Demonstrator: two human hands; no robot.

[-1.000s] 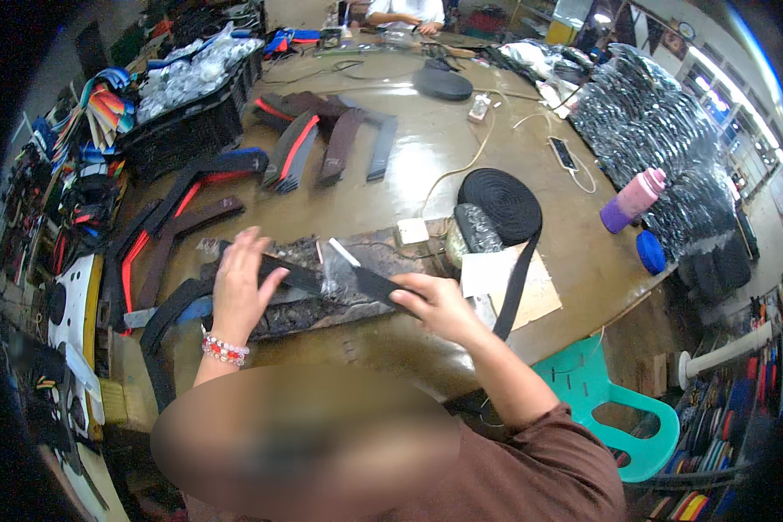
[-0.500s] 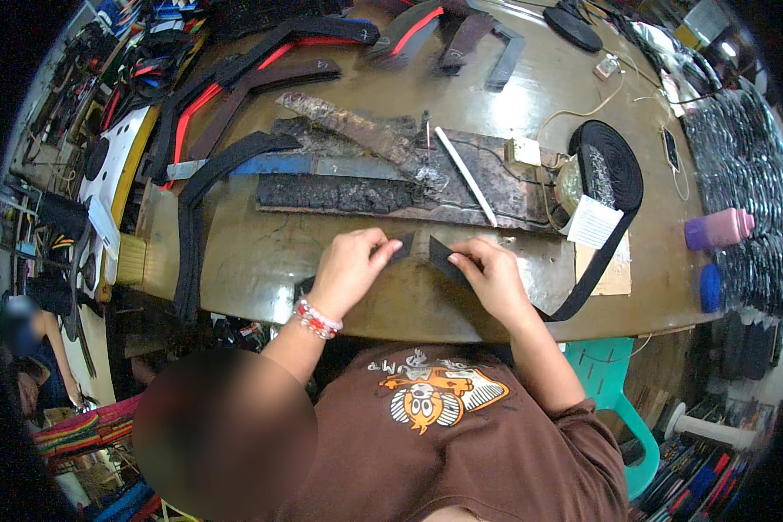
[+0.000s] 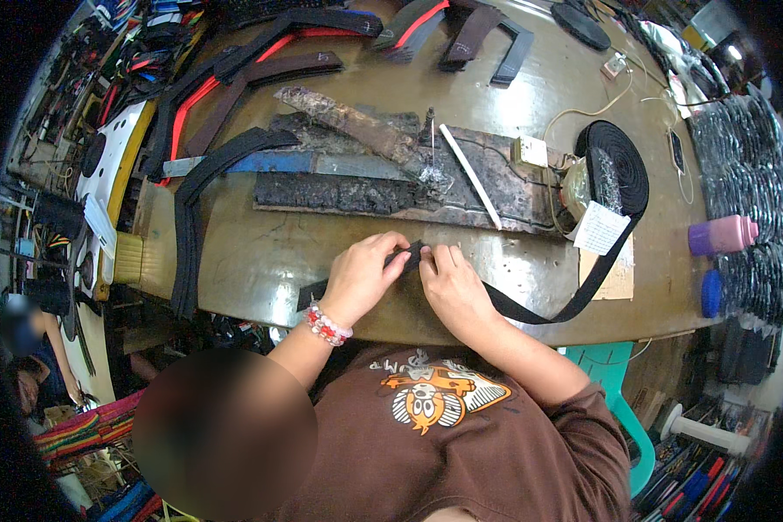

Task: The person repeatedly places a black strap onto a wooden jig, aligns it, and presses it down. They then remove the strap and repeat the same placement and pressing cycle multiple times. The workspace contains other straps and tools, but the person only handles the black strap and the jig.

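Note:
My left hand (image 3: 363,271), wearing a beaded bracelet, pinches the end of a short black webbing strip (image 3: 312,294) that trails out below it. Close beside it, my right hand (image 3: 454,285) grips the end of a long black webbing strap (image 3: 531,312). That strap curves right and up to a coiled webbing roll (image 3: 637,174). The two strap ends meet between my fingertips, at the table's near side; whether they overlap or only touch is hidden. Just beyond my hands lies a scorched board (image 3: 348,198) with a thin upright metal piece (image 3: 431,130) on it.
On the board rests a white stick (image 3: 470,177). Folded black straps (image 3: 191,217) lie at left, more strap bundles (image 3: 278,61) at the far side. A paper slip (image 3: 601,228), a pink-and-purple bottle (image 3: 724,235) and a blue lid (image 3: 711,291) are at right, with a green chair (image 3: 622,409) below.
My right hand has moved left, pulling its strap end up against the one in my left hand. The gap between the two ends has gone.

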